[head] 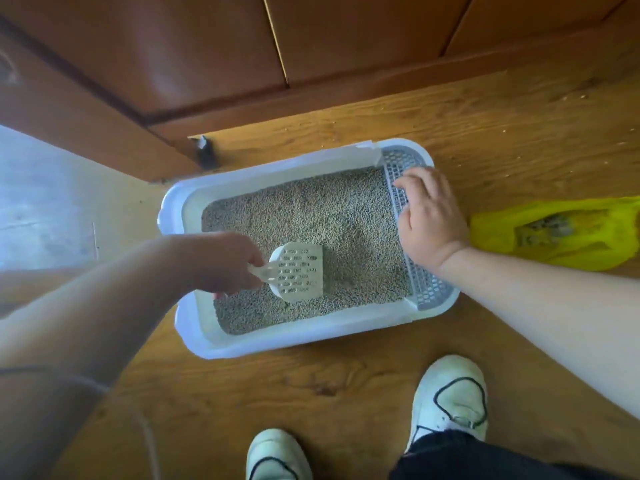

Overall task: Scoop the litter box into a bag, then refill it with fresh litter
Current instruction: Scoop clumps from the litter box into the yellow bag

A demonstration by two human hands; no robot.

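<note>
A white litter box [277,341] sits on the wooden floor [311,393], part-filled with grey-beige granular litter [311,209], between a crouching person's two hands. The left hand [221,261] grips the handle of a pale slotted plastic scoop [301,271], whose blade lies on the litter at the box's near side. The right hand [429,216] rests with loose, spread fingers on the grey grid step [426,289] at the box's end, holding nothing. Just beyond the right hand lies a yellow plastic bag [502,237], limp on the floor, with dark clumps [543,230] inside.

The scoop looks light and stiff, best held by its handle. The loaded box is probably heavy and best lifted by its rim, and the thin bag would need its mouth held open. No brand or lettering is readable.
</note>
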